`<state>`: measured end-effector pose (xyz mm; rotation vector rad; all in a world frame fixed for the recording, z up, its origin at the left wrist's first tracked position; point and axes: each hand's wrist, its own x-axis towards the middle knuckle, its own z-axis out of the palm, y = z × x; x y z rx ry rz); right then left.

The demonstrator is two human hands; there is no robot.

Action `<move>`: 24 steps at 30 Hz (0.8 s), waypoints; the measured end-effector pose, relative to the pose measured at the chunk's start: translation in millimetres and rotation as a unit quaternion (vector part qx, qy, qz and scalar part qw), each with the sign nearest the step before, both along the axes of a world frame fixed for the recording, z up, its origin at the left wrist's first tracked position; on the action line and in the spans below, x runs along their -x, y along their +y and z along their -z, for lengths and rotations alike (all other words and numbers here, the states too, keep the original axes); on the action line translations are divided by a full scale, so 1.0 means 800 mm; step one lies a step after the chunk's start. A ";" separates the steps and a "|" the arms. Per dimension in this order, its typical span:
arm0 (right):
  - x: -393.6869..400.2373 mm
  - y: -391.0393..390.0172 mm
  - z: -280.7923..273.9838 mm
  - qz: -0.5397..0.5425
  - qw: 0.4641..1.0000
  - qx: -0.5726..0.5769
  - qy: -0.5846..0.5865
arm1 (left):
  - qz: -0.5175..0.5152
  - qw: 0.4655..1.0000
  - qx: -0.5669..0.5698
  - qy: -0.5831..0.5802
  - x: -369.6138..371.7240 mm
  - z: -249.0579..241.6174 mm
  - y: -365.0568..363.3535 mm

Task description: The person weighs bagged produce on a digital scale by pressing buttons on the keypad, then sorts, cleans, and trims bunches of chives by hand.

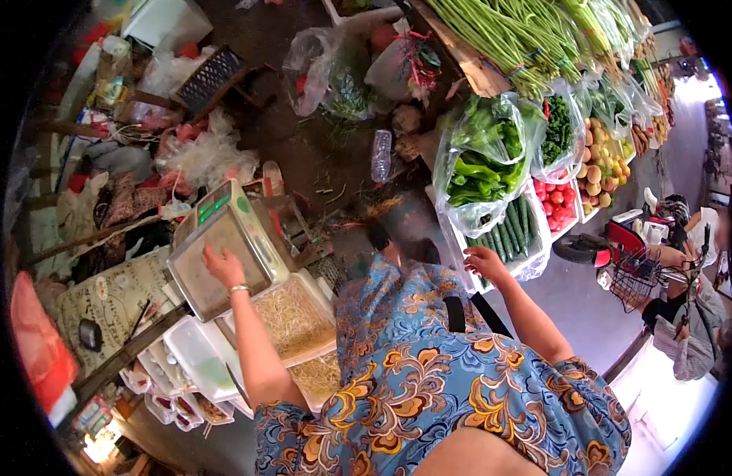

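Observation:
My left hand reaches over the metal pan of a weighing scale, fingers spread and nothing in them. Green digits glow on the scale's display. A bracelet circles the left wrist. To the right, my right hand is beside the white box of cucumbers, fingers loosely bent and apart, with nothing seen in them. Close above it lies a clear bag of green peppers. Bean sprouts fill a container just below the scale.
Red tomatoes, peach-like fruit and long beans line the right side. On the dark floor lies a plastic bottle. Bags and clutter crowd the upper left. A person with a scooter is at the far right.

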<state>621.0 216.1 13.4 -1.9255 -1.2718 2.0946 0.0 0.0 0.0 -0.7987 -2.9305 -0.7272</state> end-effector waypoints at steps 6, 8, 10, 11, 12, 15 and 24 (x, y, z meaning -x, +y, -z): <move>0.092 0.036 0.038 -0.109 0.994 -0.001 -0.006 | -0.105 0.991 0.080 -0.033 0.025 0.031 0.026; 0.109 0.052 0.088 -0.160 0.987 -0.017 -0.025 | -0.128 0.976 0.155 0.086 0.004 0.032 0.039; 0.148 0.078 0.107 -0.224 0.974 -0.002 -0.034 | -0.127 0.978 0.153 0.069 -0.004 0.022 0.047; 0.162 0.087 0.136 -0.229 0.973 0.008 -0.038 | -0.124 0.980 0.145 0.059 -0.003 0.018 0.046; 0.171 0.091 0.177 -0.227 0.973 -0.012 -0.050 | -0.124 0.980 0.143 0.067 -0.001 0.022 0.043; 0.203 0.112 0.290 -0.245 0.953 -0.121 -0.135 | -0.115 0.976 0.163 0.093 0.000 0.022 0.038; 0.383 0.211 0.401 -0.070 0.982 -0.026 -0.175 | 0.018 0.986 0.137 0.092 0.015 0.018 0.018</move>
